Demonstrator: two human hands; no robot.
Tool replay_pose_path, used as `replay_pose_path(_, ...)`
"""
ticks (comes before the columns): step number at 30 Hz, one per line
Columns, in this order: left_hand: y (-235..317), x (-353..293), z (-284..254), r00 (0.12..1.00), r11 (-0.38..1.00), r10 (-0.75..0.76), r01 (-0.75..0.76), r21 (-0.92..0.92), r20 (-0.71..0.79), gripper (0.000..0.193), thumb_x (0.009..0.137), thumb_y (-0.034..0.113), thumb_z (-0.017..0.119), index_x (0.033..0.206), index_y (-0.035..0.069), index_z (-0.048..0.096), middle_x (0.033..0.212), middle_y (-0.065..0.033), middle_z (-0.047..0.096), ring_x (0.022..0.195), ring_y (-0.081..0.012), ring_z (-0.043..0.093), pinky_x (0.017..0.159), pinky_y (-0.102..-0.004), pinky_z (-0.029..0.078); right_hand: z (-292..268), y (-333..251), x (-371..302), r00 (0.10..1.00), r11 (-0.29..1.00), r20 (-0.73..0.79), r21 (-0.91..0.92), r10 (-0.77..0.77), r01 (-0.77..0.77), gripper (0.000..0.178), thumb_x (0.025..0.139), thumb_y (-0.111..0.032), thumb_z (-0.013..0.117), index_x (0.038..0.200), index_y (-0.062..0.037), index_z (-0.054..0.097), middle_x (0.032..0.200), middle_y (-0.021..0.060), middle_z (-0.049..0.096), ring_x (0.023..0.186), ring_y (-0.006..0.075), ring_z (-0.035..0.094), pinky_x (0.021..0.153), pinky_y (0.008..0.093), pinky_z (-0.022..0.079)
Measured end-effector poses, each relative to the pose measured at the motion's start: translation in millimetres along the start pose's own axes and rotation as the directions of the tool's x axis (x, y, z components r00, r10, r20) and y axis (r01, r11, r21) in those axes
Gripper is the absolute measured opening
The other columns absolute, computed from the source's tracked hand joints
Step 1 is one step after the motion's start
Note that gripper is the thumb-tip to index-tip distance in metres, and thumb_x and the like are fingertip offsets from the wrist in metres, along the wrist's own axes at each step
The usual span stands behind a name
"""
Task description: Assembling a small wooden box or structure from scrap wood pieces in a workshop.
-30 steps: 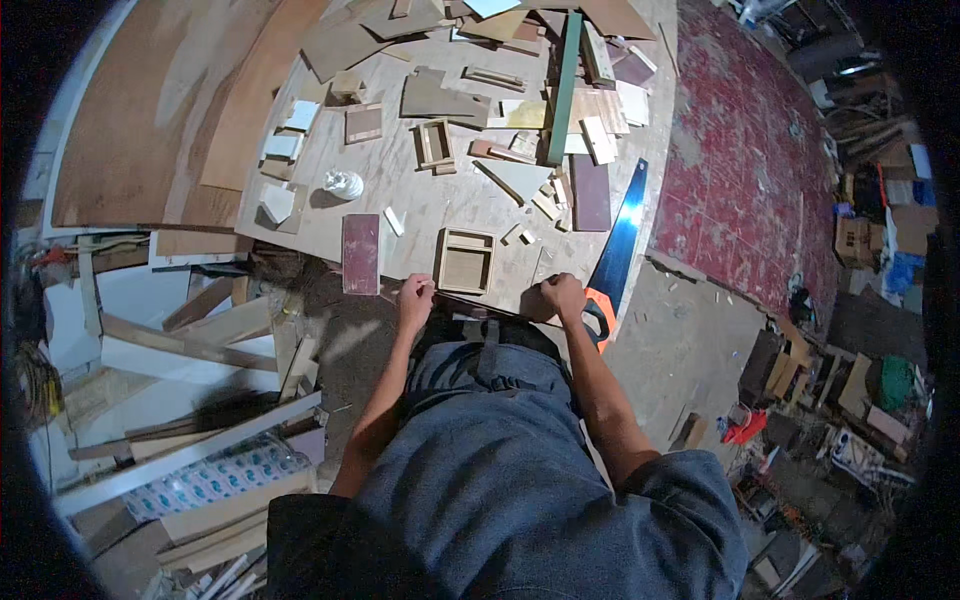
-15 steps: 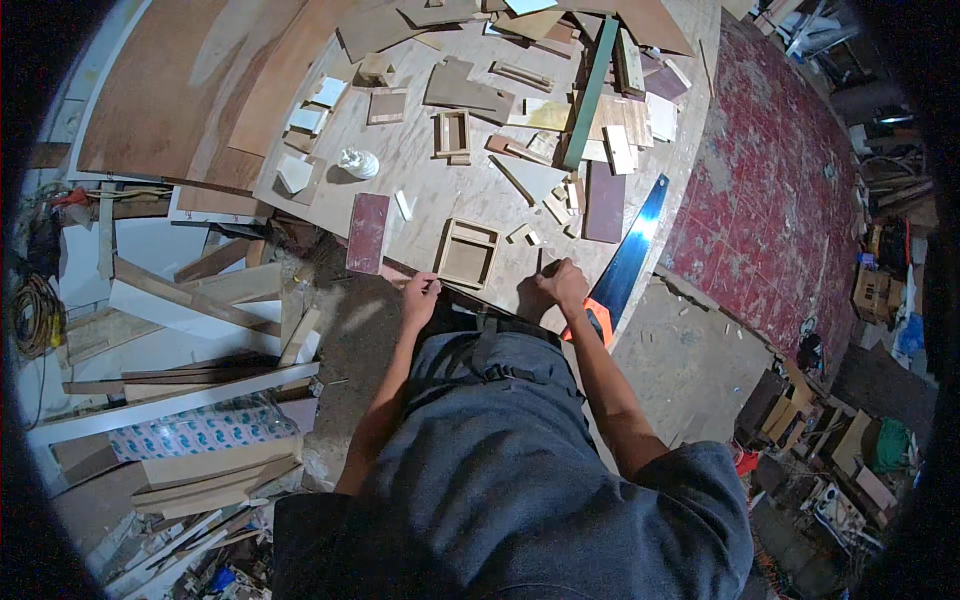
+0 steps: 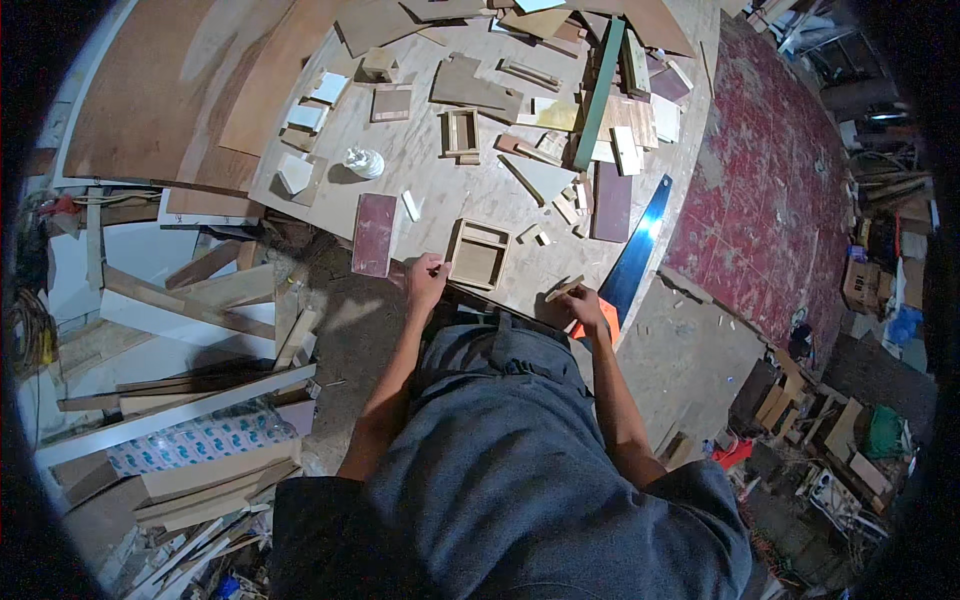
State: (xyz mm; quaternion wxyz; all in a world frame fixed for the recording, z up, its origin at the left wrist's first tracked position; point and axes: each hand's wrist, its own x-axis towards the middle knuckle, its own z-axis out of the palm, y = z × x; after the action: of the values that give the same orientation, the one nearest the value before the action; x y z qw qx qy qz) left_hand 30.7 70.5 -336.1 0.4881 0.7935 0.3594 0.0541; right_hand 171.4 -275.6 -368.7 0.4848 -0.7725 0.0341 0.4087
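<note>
My left hand rests at the near edge of the plywood worktable, pinching a small thin piece next to a small open wooden box frame. Fingers of my right hand are closed on a short wooden stick at the table's edge. That hand sits just above the orange handle of a blue-bladed handsaw, which lies at the table's right side.
A dark red board lies left of the box. Many wood offcuts, a green strip and a white lump cover the table. Stacked boards stand left; a red patterned rug and clutter lie right.
The view has shifted slightly. My right hand has lifted a short stick off the table edge; the left hand stays by the box frame.
</note>
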Motion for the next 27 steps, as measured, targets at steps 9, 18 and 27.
replay_pose_path(9,-0.5,36.8,10.6,0.985,0.995,-0.003,-0.014,0.100,0.170,0.030,0.077,0.014,0.074,0.103,0.000,0.067,0.091,-0.0176,0.071,0.083,-0.0286,0.069,0.074,-0.0365,0.054,34.6,-36.8,21.8,0.994,0.988,-0.051,-0.129,-0.094,0.087,0.034,0.079,-0.030,0.079,0.092,0.0001,0.070,0.084,0.0101,0.072,0.073,0.0178,0.068,0.068,0.0324,0.052)
replay_pose_path(18,3.1,44.5,13.9,0.974,0.995,0.024,-0.044,0.088,0.225,0.031,0.076,0.015,0.074,0.102,-0.001,0.067,0.091,-0.0190,0.070,0.084,-0.0302,0.069,0.074,-0.0380,0.055,30.1,-30.9,32.3,0.982,0.955,-0.107,-0.271,-0.155,0.121,0.029,0.089,-0.025,0.061,0.095,0.0029,0.068,0.085,0.0186,0.071,0.073,0.0260,0.071,0.067,0.0385,0.053)
replay_pose_path(27,-12.3,46.0,13.4,0.969,0.996,-0.009,-0.014,0.091,0.245,0.034,0.077,0.018,0.075,0.104,-0.001,0.066,0.093,-0.0199,0.070,0.086,-0.0315,0.069,0.075,-0.0391,0.054,42.4,-96.4,31.2,0.914,0.892,-0.125,-0.303,-0.386,0.335,0.036,0.088,-0.021,0.069,0.118,-0.0038,0.062,0.081,0.0193,0.070,0.070,0.0280,0.069,0.068,0.0377,0.054)
